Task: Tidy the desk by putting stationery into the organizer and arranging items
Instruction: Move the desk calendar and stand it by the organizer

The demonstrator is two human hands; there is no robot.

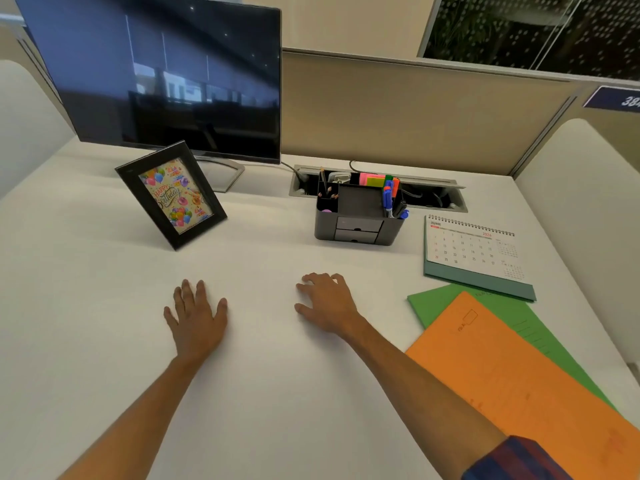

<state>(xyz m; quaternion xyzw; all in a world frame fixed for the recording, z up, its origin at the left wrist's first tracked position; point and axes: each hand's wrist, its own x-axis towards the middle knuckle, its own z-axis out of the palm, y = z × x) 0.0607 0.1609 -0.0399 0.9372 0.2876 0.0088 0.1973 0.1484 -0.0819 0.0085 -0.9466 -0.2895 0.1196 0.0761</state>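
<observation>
A dark grey desk organizer (358, 221) stands at the back centre of the white desk (104, 323). It holds pencils (325, 188), sticky notes (372, 179) and markers (391, 195). My left hand (197, 315) lies flat on the desk with fingers straight, holding nothing. My right hand (325, 303) rests on the desk nearby, fingers lightly bent, also holding nothing. A June desk calendar (474, 252) stands right of the organizer. An orange folder (512, 379) lies over a green folder (440, 303) at the right. A black picture frame (171, 195) with a birthday card stands at the left.
A monitor (162, 74) stands at the back left, its stand behind the frame. An open cable tray (433, 195) is recessed in the desk behind the organizer. Beige partition panels (398, 116) close off the back and right.
</observation>
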